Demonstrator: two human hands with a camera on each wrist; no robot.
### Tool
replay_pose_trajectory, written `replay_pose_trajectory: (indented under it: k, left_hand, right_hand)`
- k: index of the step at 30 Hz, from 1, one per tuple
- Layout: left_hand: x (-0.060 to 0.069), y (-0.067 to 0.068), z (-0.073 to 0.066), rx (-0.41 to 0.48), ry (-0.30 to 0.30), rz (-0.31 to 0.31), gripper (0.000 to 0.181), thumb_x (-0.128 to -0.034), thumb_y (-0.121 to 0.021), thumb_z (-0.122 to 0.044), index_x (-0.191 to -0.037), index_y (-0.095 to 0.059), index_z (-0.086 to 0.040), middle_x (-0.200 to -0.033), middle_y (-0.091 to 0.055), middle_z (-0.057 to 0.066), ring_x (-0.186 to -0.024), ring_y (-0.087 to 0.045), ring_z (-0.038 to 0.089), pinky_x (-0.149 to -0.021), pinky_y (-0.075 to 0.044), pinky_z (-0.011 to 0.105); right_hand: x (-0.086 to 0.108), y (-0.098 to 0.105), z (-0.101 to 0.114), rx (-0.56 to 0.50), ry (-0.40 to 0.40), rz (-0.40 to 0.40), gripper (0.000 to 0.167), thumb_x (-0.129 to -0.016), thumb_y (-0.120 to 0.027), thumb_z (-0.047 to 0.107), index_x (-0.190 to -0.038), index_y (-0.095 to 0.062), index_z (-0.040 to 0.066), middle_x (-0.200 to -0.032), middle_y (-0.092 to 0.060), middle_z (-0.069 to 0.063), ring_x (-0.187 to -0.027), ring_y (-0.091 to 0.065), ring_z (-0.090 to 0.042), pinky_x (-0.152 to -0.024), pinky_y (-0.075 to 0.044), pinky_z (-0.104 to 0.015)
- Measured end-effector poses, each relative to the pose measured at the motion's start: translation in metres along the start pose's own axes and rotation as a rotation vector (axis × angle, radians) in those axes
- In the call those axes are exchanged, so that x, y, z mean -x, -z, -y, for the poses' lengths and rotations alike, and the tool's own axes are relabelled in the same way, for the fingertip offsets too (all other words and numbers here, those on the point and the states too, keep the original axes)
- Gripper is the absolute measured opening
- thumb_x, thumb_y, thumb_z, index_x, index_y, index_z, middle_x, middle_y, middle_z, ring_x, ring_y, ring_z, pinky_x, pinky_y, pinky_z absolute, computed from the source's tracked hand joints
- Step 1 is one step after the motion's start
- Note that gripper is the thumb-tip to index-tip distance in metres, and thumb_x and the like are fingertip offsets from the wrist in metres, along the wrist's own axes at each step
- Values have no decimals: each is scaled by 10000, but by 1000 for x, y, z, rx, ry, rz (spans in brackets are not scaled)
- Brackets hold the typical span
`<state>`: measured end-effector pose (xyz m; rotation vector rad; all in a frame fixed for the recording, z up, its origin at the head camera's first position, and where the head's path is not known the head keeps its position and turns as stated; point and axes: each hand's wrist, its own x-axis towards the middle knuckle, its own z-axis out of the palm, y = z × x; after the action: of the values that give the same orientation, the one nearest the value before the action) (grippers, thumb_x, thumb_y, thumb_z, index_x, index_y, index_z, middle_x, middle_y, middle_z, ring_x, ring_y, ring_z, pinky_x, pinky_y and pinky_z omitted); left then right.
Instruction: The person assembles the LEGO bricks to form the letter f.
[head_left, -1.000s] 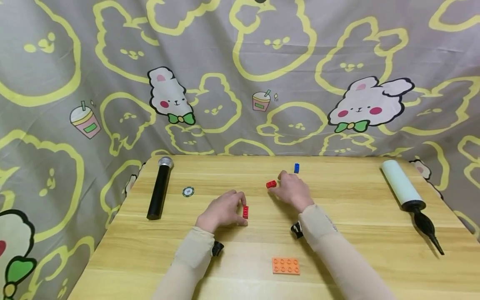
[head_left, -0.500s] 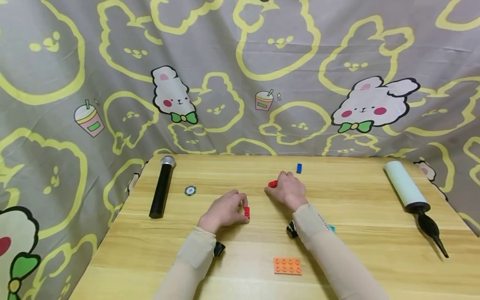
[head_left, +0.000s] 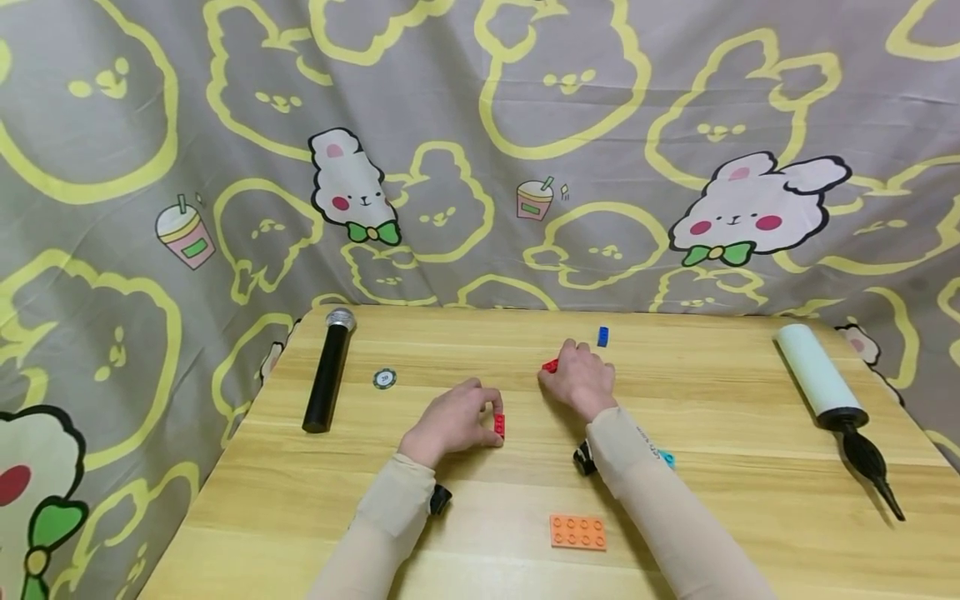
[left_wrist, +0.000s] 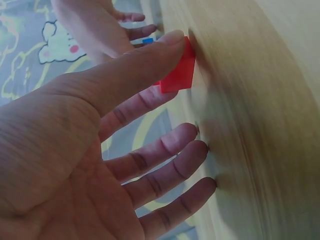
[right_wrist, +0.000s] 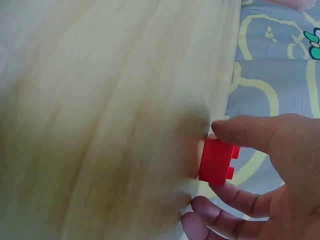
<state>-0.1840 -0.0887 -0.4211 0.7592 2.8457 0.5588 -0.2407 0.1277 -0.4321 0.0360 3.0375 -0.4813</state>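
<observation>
Near the middle of the table, the left hand (head_left: pixel 453 421) pinches a small red brick (head_left: pixel 499 425) between thumb and index finger; in the left wrist view the thumb lies over the red brick (left_wrist: pixel 180 75) and the other fingertips are by the tabletop. Farther back and to the right, the right hand (head_left: pixel 581 379) covers part of a second red brick (head_left: pixel 551 366). The right wrist view has this brick (right_wrist: pixel 216 161) on its side, studs toward the palm, held between thumb and index finger. Both bricks are at the wooden surface.
An orange plate (head_left: pixel 577 532) lies in front, a teal piece (head_left: pixel 667 458) partly behind the right sleeve, a blue brick (head_left: pixel 603 337) beyond the right hand. A microphone (head_left: pixel 328 375) and round chip (head_left: pixel 385 378) are left, a pump (head_left: pixel 825 383) right. A curtain (head_left: pixel 450 167) hangs behind.
The right hand has come over its red brick, covering more of it, and its fingers have closed on it. The teal piece has come into sight beside the right sleeve. The head view has shifted slightly.
</observation>
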Motion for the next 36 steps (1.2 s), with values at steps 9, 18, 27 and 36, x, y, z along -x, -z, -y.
replay_pose_trajectory:
  k: [9,18,27,36]
  left_hand:
    - [3,-1,2,-6,-5,-2,327,-747,-875,-313,-960,-655,-197,-928,-541,21,-748,-458,159,-648,-421,310]
    - [0,-1,-3,0,-17,11,329,-739,-879,-331,-947,-658,-204,-902,-508,6,-753,-458,158,-639,-415,306]
    - [-5,-7,-8,-1,-25,-5,282,-721,-887,-356,-870,-677,-241,-992,-506,9,-935,-444,196,-791,-398,333]
    - [-5,-10,-13,-44,-54,-24,487,-727,-869,-425,-1135,-733,-194,-1132,-541,71,-1058,-454,251,-903,-408,391]
  right_hand:
    - [13,23,-8,-94,116,-75,258,-816,-758,227,-940,-583,84,-825,-589,-55,-741,-568,-262,-711,-457,-459]
    - [49,47,12,-53,340,-123,306,-750,-861,275,-968,-692,141,-941,-711,-23,-866,-614,-262,-781,-382,-475]
    - [76,31,31,11,477,-49,277,-695,-893,303,-876,-696,232,-851,-682,77,-787,-560,-172,-728,-379,-415]
    - [77,15,34,-13,515,3,324,-655,-923,355,-801,-658,240,-829,-677,101,-753,-525,-157,-717,-373,-399]
